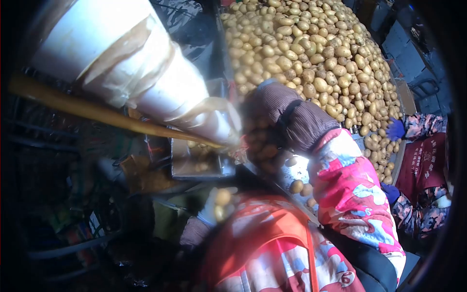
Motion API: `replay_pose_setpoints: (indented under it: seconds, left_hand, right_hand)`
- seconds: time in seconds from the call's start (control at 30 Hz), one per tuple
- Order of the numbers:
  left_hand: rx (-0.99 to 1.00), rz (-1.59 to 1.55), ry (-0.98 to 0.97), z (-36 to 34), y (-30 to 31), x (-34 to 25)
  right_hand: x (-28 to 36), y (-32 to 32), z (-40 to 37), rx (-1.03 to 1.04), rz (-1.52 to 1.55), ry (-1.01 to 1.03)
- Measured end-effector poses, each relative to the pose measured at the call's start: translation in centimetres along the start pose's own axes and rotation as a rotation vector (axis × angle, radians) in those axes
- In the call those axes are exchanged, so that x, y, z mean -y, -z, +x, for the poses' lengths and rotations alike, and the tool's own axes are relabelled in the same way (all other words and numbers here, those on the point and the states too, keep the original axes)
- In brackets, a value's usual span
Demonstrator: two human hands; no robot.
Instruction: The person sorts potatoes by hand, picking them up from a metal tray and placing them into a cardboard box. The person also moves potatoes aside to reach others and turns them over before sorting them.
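Note:
A big heap of small yellow potatoes (311, 53) fills the upper right. My right hand (277, 114), in a dark knitted glove, is bent down at the heap's near edge and cups several potatoes (261, 146) in shadow beneath it. My left hand (210, 210), in a pale glove, sits low near my chest and grips two or three small potatoes (223, 198). Both sleeves are red and pink patterned. Between the hands lies a metal tray (181, 168) with some potatoes in it.
A thick white tube (121, 58) wrapped in brown tape slants down from the upper left to the tray. A wooden stick (87, 109) crosses below it. At the right edge another person in blue gloves (396, 129) works at the heap. Dark crates stand at the left.

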State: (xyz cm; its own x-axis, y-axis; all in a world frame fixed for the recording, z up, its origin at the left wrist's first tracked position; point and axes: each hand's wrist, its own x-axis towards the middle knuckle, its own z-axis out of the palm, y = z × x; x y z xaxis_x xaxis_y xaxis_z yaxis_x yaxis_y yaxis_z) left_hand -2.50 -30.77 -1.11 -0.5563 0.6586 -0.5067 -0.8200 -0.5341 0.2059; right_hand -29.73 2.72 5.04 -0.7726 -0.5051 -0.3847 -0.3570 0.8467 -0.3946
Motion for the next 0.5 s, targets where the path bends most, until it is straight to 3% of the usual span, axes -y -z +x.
replay_pose_setpoints:
  seconds: [0.03,0.17,0.23,0.43,0.5]
  left_hand:
    - [-0.04,-0.05,0.008,0.5,-0.4,0.1]
    - [0.18,-0.293,0.094,2.9,-2.3,-0.1]
    - [0.252,-0.344,0.181,5.0,-3.4,-0.3]
    - [0.096,-0.056,0.192,8.7,-9.4,-0.1]
    - [0.029,-0.001,0.17,10.3,-10.8,0.7]
  right_hand:
    - [-0.2,-0.1,-1.5,0.059,0.102,0.034]
    - [-0.9,-1.9,-6.8,0.202,0.37,0.133]
    - [-1.6,-2.7,-8.7,0.2,0.353,0.131]
    - [-4.5,-10.0,-7.0,0.016,-0.331,-0.213]
    - [-5.3,-11.3,-7.7,-0.115,-0.29,-0.304]
